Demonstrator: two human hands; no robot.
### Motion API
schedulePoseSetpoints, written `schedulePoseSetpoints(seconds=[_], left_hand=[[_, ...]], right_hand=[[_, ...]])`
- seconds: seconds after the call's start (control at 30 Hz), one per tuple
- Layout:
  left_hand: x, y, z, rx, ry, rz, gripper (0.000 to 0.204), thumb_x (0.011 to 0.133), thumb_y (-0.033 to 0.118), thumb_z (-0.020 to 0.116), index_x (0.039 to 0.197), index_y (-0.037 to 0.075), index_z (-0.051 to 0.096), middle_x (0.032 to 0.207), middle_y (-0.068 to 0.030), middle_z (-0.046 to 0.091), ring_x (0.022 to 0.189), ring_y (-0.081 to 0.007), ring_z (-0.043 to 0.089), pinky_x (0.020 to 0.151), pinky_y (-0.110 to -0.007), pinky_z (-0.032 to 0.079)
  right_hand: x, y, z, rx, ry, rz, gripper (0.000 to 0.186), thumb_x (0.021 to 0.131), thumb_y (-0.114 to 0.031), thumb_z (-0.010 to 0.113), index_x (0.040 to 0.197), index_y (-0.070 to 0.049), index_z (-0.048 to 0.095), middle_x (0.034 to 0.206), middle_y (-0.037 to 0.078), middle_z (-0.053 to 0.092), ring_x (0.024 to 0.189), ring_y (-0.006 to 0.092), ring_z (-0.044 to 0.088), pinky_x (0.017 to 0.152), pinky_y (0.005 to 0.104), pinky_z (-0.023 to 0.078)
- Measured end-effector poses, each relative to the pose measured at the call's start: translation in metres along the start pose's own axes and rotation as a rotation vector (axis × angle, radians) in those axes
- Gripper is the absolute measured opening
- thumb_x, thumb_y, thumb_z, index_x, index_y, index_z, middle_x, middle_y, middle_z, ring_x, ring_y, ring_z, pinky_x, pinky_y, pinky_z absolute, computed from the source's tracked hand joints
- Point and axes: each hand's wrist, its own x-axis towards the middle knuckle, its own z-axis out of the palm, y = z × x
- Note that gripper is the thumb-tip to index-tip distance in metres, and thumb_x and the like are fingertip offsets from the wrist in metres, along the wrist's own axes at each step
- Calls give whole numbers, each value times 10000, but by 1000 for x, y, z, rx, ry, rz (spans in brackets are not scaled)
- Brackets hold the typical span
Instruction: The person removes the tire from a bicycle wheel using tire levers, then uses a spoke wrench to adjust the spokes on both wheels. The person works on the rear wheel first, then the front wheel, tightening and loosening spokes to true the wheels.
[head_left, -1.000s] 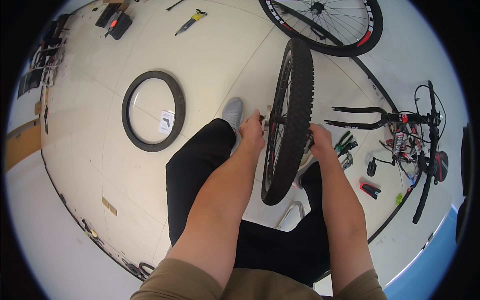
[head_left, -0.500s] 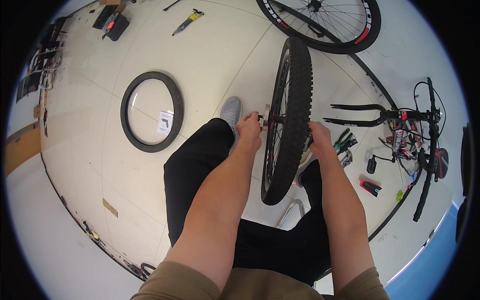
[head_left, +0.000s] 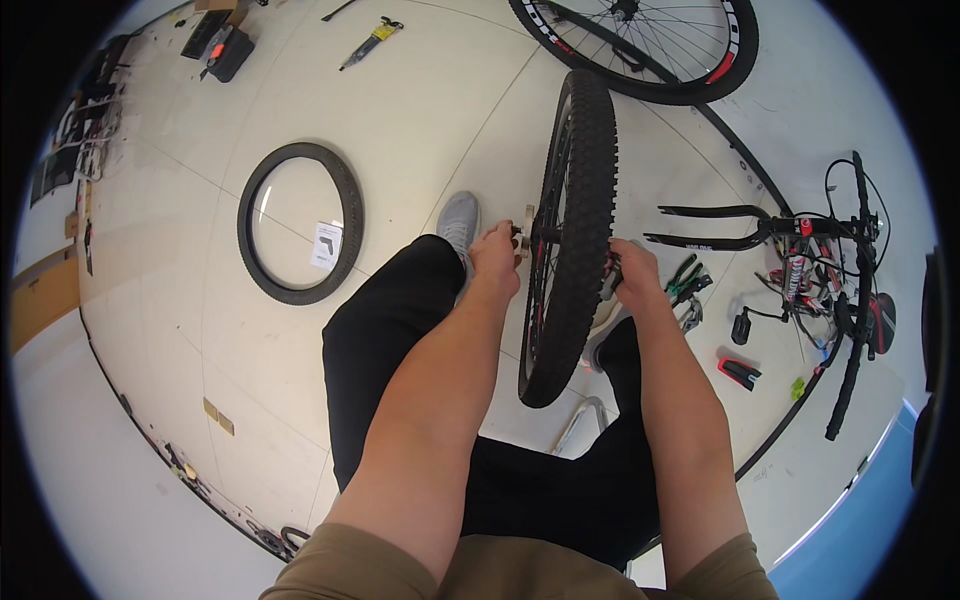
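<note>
A bicycle wheel with a black knobby tyre stands upright between my knees, seen nearly edge-on. On its left side, my left hand is closed round the outer end of the axle, beside a thin metal disc at the hub. My right hand is closed on the opposite side, close to the hub. Something dark and metallic shows at its fingertips, but the tyre hides part of it and I cannot make out what it is.
A loose tyre lies left with a printed card. Another wheel lies at the far right. Rightward are a bike frame with fork, green-handled pliers and a red-black piece. A yellow-labelled tool lies far off.
The whole view has shifted slightly, with the wheel and both hands a little further left in it. Both hands keep their places on either side of the hub.
</note>
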Motion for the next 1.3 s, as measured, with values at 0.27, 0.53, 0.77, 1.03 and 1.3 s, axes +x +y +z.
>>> schedulePoseSetpoints(seconds=[0.27,0.53,0.77,1.03,1.3], left_hand=[[0,3,6,83,85,-100,277,966,314,657,1026,53,586,866,-39,592,699,-147,544,562,-328,404],[3,-1,10,-123,90,-70,321,918,323,707,1005,26,622,934,-44,606,822,-157,546,587,-373,387],[38,-21,-9,72,120,21,301,913,314,688,1026,38,647,888,-41,588,709,-173,480,582,-382,341],[16,-4,1,13,77,-158,341,901,384,706,994,62,648,863,-13,552,776,-145,450,678,-359,360],[-27,55,18,398,-19,237,327,945,300,580,1076,6,641,969,-78,630,874,-202,596,783,-380,503]], right_hand=[[-9,-5,5,-7,7,8,80,879,-64,653,891,6,615,780,85,609,639,166,553,547,330,482],[-8,-6,2,-11,19,-4,80,875,-61,655,885,7,614,776,86,608,637,169,553,547,328,481],[-5,-2,4,-7,-19,1,84,874,-64,659,870,11,620,774,88,613,633,166,557,540,329,480],[-1,0,-1,-2,8,-8,101,865,-72,670,858,17,623,769,95,619,620,172,555,521,328,474],[0,4,8,15,64,-30,90,832,-59,672,789,8,630,706,93,624,562,169,546,491,341,452]])
